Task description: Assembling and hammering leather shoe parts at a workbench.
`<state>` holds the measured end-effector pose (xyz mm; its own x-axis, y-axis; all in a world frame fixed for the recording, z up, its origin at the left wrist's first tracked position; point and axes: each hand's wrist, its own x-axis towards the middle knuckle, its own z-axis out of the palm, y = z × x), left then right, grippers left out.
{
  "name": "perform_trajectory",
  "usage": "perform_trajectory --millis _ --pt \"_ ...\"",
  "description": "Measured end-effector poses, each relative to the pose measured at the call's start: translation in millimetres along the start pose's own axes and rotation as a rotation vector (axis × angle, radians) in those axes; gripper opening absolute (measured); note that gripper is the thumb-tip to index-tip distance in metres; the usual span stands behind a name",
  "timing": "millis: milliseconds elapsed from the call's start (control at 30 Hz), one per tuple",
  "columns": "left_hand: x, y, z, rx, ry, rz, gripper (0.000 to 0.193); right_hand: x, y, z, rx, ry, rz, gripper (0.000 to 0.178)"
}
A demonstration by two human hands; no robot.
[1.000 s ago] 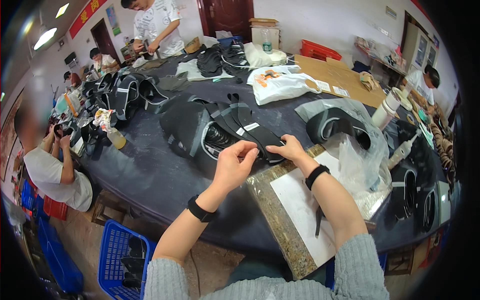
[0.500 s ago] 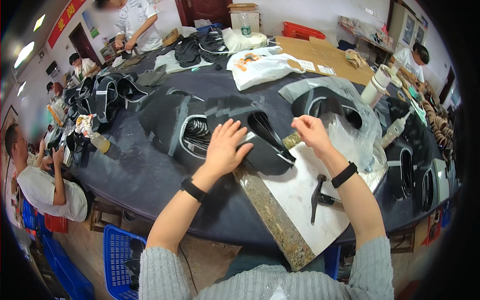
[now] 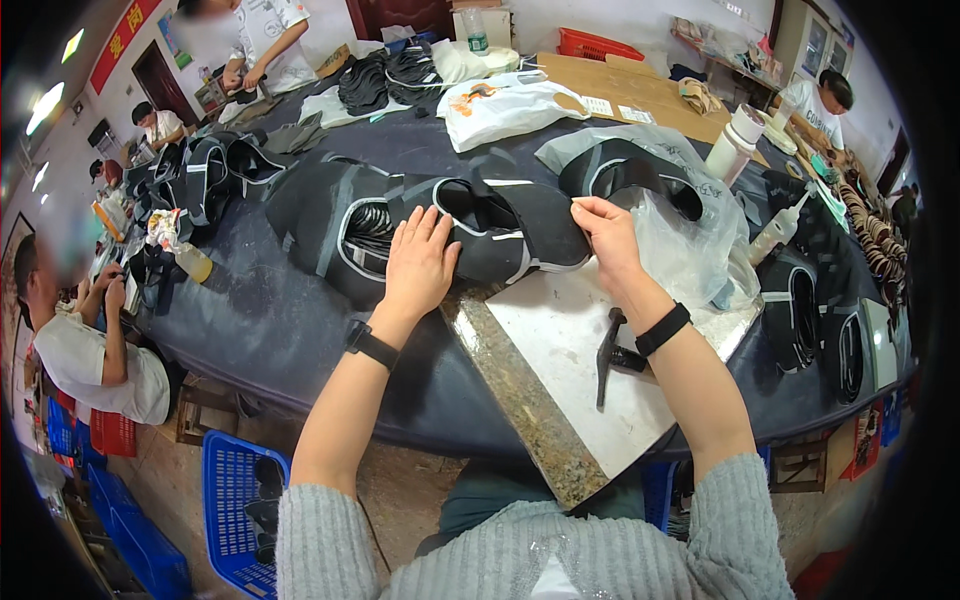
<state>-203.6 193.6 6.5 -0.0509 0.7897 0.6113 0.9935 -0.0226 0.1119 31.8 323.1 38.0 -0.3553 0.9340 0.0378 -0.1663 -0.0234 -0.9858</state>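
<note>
A black shoe upper (image 3: pixel 552 218) with pale edging lies to the right of my left hand, its front end reaching over the white board. My left hand (image 3: pixel 420 262) rests palm down, fingers stretched out, where this upper meets a pile of similar black uppers (image 3: pixel 305 215). Thumb and forefinger of my right hand (image 3: pixel 610 240) pinch the right edge of the single upper. Below, on the white board (image 3: pixel 540 325) with a speckled stone edge, lies a hammer (image 3: pixel 604 360) with a dark head, beside a short black cylindrical thing (image 3: pixel 628 360).
A clear plastic bag (image 3: pixel 690 240) with another black upper stands right of my hand. Beyond are a white bottle (image 3: pixel 735 145), a nozzle bottle (image 3: pixel 778 230) and a white carrier bag (image 3: pixel 510 112). A blue basket (image 3: pixel 225 510) sits low at left. Several people work around the table.
My right hand, closed and apart from the upper before, now pinches its edge. The upper has been spread out to the right. My left hand stays flat; the whole view has shifted a little.
</note>
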Motion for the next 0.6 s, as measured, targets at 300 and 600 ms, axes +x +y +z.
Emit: perform_trajectory --millis 300,600 --pt "26.8 75.4 -13.0 -1.084 0.07 -0.473 0.024 -13.7 1.7 10.2 0.486 -0.177 0.084 0.013" --pt "60.7 62.5 -40.5 -0.95 0.605 -0.596 0.021 8.6 -11.1 47.8 0.053 0.365 -0.501 0.011"
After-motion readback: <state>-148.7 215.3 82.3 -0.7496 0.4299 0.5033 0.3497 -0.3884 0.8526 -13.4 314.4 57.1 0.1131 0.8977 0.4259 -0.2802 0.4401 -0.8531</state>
